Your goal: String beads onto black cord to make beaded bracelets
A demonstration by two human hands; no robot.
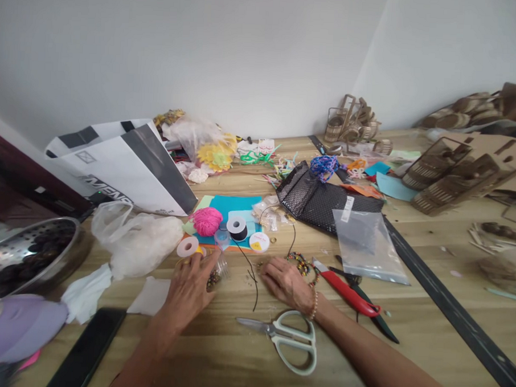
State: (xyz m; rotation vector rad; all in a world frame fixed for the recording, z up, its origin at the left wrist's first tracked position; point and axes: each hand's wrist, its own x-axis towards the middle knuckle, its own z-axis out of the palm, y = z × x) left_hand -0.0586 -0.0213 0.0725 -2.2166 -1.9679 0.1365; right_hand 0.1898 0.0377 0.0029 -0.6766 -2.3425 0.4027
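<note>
My left hand [190, 287] bends round a clear plastic container [223, 266] with small beads showing in it, the index finger and thumb on either side. Its far fingers lie close to a white-rimmed spool [188, 246]. My right hand [285, 279] rests low on the table with fingers curled down; small beads show by the fingertips, and what they pinch is hidden. Beside it lies a loop of multicoloured beads [303, 263]. Between the hands runs a black cord [251, 270], with tiny bits near it. Scissors with pale handles [294, 338] lie below my right hand.
A red-handled knife [350, 293] and a clear zip bag [371, 244] lie right. Behind stand a black cord spool [237, 228] and pink yarn [208, 221]. On the left are a white bag [126, 165], a metal colander [55, 230] and a phone [86, 348].
</note>
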